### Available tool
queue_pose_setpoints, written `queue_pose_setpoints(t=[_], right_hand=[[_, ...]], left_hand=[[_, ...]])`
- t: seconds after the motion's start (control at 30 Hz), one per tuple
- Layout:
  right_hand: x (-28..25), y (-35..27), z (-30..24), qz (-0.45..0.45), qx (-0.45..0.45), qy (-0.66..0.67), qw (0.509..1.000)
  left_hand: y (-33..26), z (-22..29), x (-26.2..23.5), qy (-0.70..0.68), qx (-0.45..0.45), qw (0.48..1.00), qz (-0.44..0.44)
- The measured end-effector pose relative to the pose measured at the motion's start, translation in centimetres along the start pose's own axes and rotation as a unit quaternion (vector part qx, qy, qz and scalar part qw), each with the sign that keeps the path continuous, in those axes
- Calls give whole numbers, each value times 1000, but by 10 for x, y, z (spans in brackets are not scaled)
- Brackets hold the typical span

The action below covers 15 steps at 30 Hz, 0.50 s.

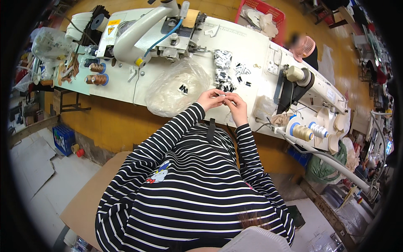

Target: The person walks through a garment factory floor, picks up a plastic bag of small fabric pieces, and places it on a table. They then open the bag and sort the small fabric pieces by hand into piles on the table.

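My left hand (210,100) and my right hand (237,106) meet over the table's near edge, fingertips pinched together. Between them is a small pale piece (221,95), mostly covered by the fingers; its kind is too small to make out. Just beyond my hands lies a clear bag (222,63) of small black-and-white pieces, with some spilled at its near end. More loose pieces (242,69) are scattered to its right. To the left of my hands rests a crumpled clear plastic bag (163,93), with a few black pieces (183,89) on it.
A sewing machine (131,44) stands at the far left of the white table (247,40), near brown thread spools (98,79). Another machine (323,90) is on the right, with cream and white thread cones (301,131) nearby. A red basket (277,17) sits beyond the table.
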State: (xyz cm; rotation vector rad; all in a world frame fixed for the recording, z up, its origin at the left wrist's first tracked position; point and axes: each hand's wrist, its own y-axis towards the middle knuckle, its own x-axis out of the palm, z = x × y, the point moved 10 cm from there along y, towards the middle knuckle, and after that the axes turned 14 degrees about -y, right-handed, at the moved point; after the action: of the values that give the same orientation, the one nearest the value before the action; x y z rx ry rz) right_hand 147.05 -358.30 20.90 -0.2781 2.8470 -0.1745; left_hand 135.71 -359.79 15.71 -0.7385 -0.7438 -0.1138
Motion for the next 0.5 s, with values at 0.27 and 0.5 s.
queue_pose_setpoints(t=[0.27, 0.5], right_hand=[[-4, -15, 16, 62, 94, 111, 987], [-14, -17, -1, 106, 66, 37, 991]], left_hand=[[-3, -1, -46, -70, -12, 992, 107], [-14, 20, -47, -62, 48, 993, 89]])
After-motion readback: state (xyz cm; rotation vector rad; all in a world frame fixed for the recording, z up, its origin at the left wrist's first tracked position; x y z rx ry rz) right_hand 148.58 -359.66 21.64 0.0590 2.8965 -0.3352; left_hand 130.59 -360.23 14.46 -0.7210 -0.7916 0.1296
